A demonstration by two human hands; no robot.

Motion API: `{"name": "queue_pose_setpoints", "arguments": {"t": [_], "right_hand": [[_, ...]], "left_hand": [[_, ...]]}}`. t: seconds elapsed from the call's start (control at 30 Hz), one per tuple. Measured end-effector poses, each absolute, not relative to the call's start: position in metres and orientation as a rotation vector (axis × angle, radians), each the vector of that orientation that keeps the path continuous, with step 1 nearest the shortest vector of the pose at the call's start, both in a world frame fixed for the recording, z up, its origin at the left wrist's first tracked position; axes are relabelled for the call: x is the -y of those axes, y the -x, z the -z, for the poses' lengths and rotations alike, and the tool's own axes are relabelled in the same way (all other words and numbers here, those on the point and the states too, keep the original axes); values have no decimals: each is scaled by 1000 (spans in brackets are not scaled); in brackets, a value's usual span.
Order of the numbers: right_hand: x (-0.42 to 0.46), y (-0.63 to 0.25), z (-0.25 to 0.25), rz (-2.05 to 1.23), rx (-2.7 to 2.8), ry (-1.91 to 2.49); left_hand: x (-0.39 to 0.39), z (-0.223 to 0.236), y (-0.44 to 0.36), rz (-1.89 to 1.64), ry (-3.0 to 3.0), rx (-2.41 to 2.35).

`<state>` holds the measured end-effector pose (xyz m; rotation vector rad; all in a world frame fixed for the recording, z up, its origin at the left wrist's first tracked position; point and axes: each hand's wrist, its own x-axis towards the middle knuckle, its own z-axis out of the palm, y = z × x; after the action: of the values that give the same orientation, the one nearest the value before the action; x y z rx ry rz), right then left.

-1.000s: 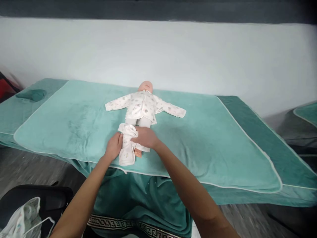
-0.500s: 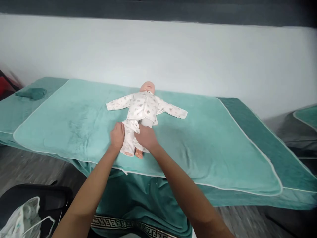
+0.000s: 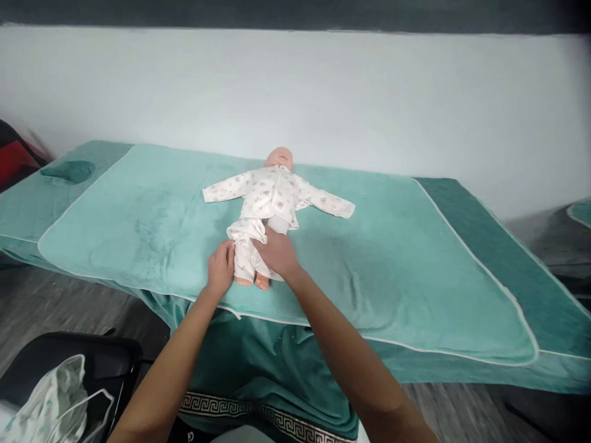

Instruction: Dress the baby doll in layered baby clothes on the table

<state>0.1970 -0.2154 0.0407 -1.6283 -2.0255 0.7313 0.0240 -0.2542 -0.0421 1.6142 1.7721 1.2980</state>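
A baby doll (image 3: 279,159) lies on its back in a white printed jacket (image 3: 272,194), sleeves spread to both sides. White printed pants (image 3: 244,258) cover its lower legs, bunched near the thighs. My left hand (image 3: 221,266) pinches the outer edge of the pants at the doll's left-of-picture leg. My right hand (image 3: 278,252) is closed on the pants between and over the other leg; its fingertips are partly hidden by cloth. A pale strip of thigh or diaper (image 3: 278,224) shows below the jacket. Both feet (image 3: 261,282) stick out of the pant legs.
The doll lies on a green towel sheet (image 3: 406,264) with white piping, over a massage bed with a face hole (image 3: 69,171) at the left. A black chair (image 3: 106,363) at lower left bears a printed white cloth (image 3: 60,394). A white wall (image 3: 295,92) stands behind.
My left hand has slid down along the pants' outer edge. The pants' waist now lies folded over on the left-of-picture leg, and that foot shows more. The view has shifted slightly.
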Motion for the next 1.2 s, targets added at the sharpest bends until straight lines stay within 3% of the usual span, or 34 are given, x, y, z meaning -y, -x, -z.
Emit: {"name": "queue_pose_setpoints", "arguments": {"t": [0.2,0.33,0.4,0.6,0.77,0.9,1.07,1.2], "right_hand": [[221,-225,-56,-1068,2018,1332],[215,-244,-62,-1005,1846,1180],[210,-247,-63,-950,1783,1132],[182,-234,-52,-272,1974,1392],[161,-221,-50,42,2158,1615],[150,-221,-50,-32,2142,1521],[140,-264,-30,-632,1417,1361],[150,-320,-4,-761,916,1453]], "left_hand": [[214,14,-15,-1263,-1826,-1876],[191,-17,-14,-1461,-1867,-1739],[178,-32,-20,-1368,-2001,-1635],[153,-57,-57,-686,-2630,-1607],[150,-62,-78,-481,-2709,-1795],[145,-55,-67,-804,-2473,-1820],[134,-16,-25,-1800,-1336,-1766],[139,18,-1,-1827,-1002,-1778]]}}
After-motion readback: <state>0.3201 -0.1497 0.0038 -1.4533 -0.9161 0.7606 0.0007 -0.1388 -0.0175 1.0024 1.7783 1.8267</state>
